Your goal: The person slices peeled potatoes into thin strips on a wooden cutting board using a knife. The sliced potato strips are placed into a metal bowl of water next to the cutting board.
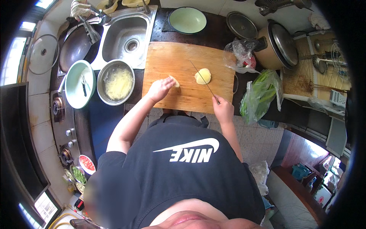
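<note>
My left hand [162,89] is over the left half of the wooden cutting board [160,57], its fingers on a pale yellow peeled piece [175,83], likely potato. My right hand [223,109] grips the handle of a kitchen knife [203,79], whose thin blade edge points up and left. Beneath or beside the blade, a small pile of round pale yellow slices [202,76] lies on the board; whether the blade touches it I cannot tell. Left of the board, a metal bowl [100,93] holds pale yellow shreds [119,84] in liquid.
A steel sink [125,31] is behind the metal bowl. A mint-green basin [80,100] with a peeler stands at the left. Beyond the board is an enamel basin [187,20]; to the right are bagged green vegetables [258,97] and a large lidded pot [274,48].
</note>
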A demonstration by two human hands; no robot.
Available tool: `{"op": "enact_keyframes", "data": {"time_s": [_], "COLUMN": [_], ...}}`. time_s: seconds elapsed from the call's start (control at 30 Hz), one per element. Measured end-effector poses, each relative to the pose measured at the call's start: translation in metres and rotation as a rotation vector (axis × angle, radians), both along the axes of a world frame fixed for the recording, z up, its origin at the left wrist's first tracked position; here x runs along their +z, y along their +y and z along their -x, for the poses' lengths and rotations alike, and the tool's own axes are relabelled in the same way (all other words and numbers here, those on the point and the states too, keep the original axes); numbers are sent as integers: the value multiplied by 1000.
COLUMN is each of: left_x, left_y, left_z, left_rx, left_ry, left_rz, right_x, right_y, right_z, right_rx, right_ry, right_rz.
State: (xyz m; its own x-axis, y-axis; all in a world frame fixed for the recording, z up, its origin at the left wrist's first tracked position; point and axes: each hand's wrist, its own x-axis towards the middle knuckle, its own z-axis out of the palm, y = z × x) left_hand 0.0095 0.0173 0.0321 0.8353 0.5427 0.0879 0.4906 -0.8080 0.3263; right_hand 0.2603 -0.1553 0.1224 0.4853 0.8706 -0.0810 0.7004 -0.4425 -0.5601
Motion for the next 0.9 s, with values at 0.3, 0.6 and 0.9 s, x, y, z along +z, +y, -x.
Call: {"op": "enact_keyframes", "data": {"time_s": [0.3, 0.6, 0.9], "left_x": [-34, -23, -19], "left_y": [-28, -30, -24], "left_z": [45, 19, 16], "left_rx": [-216, -149, -180], "left_ry": [13, -253, -168], "left_rz": [-158, 19, -47], "right_x": [-18, -47, -56], "right_y": [24, 53, 62], "right_z": [27, 68, 80], "right_rx": [152, 359, 416], "right_ry": [164, 14, -46], "right_rz": [201, 271, 243]}}
